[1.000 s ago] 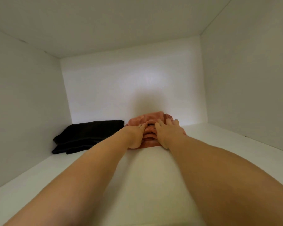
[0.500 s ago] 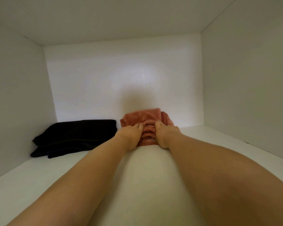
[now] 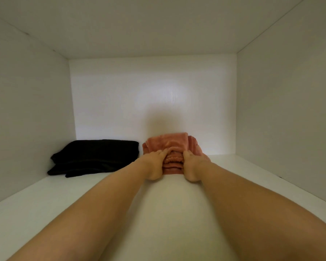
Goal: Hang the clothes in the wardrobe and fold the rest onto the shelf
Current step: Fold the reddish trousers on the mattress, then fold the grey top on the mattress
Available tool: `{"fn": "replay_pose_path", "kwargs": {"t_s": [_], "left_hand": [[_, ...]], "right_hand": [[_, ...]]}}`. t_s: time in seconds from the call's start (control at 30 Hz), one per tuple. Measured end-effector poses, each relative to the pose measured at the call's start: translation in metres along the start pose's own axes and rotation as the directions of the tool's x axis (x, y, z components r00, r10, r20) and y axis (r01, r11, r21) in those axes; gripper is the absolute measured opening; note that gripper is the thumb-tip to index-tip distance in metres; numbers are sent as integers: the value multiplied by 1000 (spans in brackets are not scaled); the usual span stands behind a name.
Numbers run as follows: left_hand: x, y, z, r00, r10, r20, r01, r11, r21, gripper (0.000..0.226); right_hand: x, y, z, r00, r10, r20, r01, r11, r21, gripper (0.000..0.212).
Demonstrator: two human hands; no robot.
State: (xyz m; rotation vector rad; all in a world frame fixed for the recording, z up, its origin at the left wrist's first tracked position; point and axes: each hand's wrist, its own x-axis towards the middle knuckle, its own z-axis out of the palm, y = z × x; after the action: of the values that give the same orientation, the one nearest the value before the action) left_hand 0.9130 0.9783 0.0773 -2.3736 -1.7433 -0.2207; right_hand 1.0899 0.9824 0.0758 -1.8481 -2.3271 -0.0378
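A folded pink fleecy garment lies on the white shelf, pushed up against the back wall, its far part standing up. Both my hands rest on its front edge. My left hand presses the left side with the fingers laid over the top. My right hand presses the right side the same way. The thumbs and the underside of the pile are hidden. A folded black garment lies just left of the pink one, in the back left corner.
The shelf is a white box with a left wall, a right wall, a back wall and a low ceiling. Bare shelf board stretches to the right of the pink pile and across the front.
My hands have slid the pink garment further back until it meets the back wall, and its far part has risen. The view has shifted right. The black garment has not moved.
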Motion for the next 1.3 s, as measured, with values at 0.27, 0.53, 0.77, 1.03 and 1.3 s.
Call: {"fn": "replay_pose_path", "kwargs": {"t_s": [0.27, 0.53, 0.77, 1.03, 1.3], "left_hand": [[-25, 13, -41, 995, -100, 20, 101, 994, -34, 72], [-144, 33, -94, 991, -111, -72, 118, 988, 103, 23], [-337, 40, -67, 810, -307, -500, 294, 950, -107, 27], [-565, 108, -11, 425, -827, -367, 722, 554, -414, 53], [-750, 272, 37, -273, -949, -157, 859, -167, -484, 45]], "right_hand": [[-23, -4, -10, 1000, 18, 23, -18, 1000, 11, 71], [-101, -52, -49, 983, -111, -147, 134, 978, 159, 41], [-239, -128, -36, 832, -427, -355, 533, 793, 295, 56], [-364, -231, 25, 547, -819, -171, 785, 432, 445, 58], [-547, -313, 110, -81, -995, 51, 813, -36, 581, 58]]}}
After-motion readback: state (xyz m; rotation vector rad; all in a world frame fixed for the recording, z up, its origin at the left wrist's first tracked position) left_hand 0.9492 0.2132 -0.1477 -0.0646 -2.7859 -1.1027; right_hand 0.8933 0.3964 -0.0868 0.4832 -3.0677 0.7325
